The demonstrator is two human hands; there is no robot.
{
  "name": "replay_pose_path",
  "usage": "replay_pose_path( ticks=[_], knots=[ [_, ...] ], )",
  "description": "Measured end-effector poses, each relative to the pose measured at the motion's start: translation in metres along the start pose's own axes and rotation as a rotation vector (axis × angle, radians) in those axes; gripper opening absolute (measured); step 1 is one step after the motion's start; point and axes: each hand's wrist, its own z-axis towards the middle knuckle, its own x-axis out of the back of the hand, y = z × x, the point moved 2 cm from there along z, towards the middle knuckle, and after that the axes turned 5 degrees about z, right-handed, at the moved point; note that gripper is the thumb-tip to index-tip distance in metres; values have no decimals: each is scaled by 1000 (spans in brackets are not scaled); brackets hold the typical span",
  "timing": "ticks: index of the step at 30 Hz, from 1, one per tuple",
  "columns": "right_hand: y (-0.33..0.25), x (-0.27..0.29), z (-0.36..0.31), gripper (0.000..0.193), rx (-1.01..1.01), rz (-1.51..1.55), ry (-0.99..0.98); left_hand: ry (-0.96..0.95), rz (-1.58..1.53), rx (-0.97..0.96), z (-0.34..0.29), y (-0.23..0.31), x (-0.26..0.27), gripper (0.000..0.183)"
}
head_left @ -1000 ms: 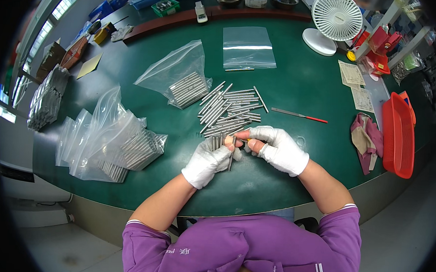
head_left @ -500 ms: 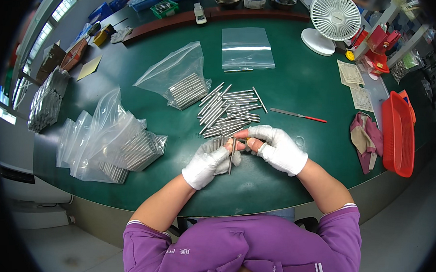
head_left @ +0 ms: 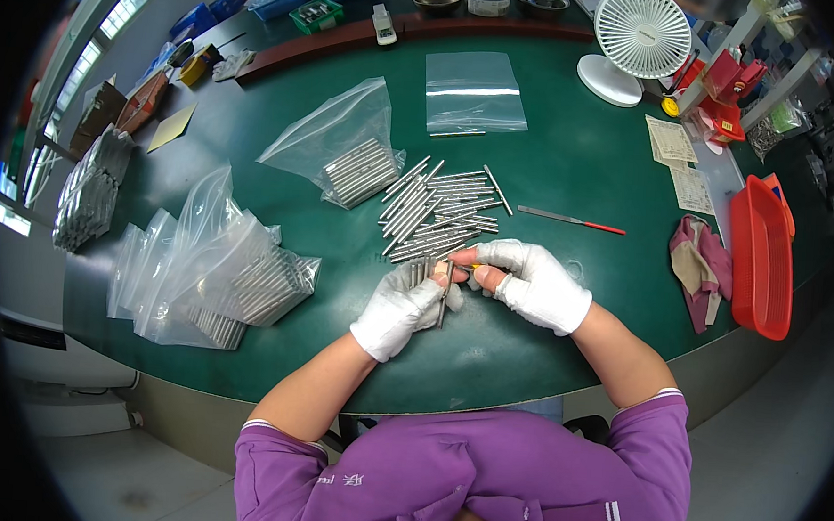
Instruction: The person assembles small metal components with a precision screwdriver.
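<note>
My left hand [head_left: 394, 308], in a white fingerless-tip glove, is closed round several metal pins [head_left: 446, 295]; one of them stands out below the fingers. Against its upper end my right hand [head_left: 536, 288], gloved the same way, pinches a small tool with a yellow part [head_left: 474, 267], mostly hidden by the fingers. Just beyond both hands lies a loose pile of metal pins [head_left: 434, 205]. A clear zip bag [head_left: 349, 115] with pins in it lies left of the pile, and a flat clear bag [head_left: 474, 79] lies behind it.
Filled clear bags [head_left: 176, 267] lie at the left, with stacked packs [head_left: 90, 191] beyond. A red-handled needle file [head_left: 570, 220] lies right of the pile. Farther right are a cloth [head_left: 700, 266], a red basket [head_left: 761, 260] and paper slips [head_left: 673, 147]. A white fan [head_left: 626, 45] stands behind.
Both hands stay in nearly the same place, shifting slightly. The pin standing out of my left hand has moved a little and shows less below the fingers.
</note>
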Motion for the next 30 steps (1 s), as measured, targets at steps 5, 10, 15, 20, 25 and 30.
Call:
replay_pose_path(
  ticks=[5, 10, 15, 20, 25, 30],
  knots=[
    [-2, 0, 0, 29, -1, -3, -12, 7, -9, 5, -1, 0, 0, 29],
    [-2, -1, -1, 28, -26, 107, -37, -22, -19, 20, -2, 1, 2, 30],
    [-2, -3, -1, 27, -25, 147, -61, -172, -67, 26, -2, -1, 3, 31],
    [0, -1, 1, 27, -28, 102, -39, -160, -70, 69, -2, 2, 1, 29],
    [-9, 15, 0, 27, 84, -125, 154, -137, -84, 83, 0, -2, 4, 27],
    [-16, 78, -4, 25, 252, -899, 907, -25, -111, 31, 3, -6, 6, 20]
  ],
)
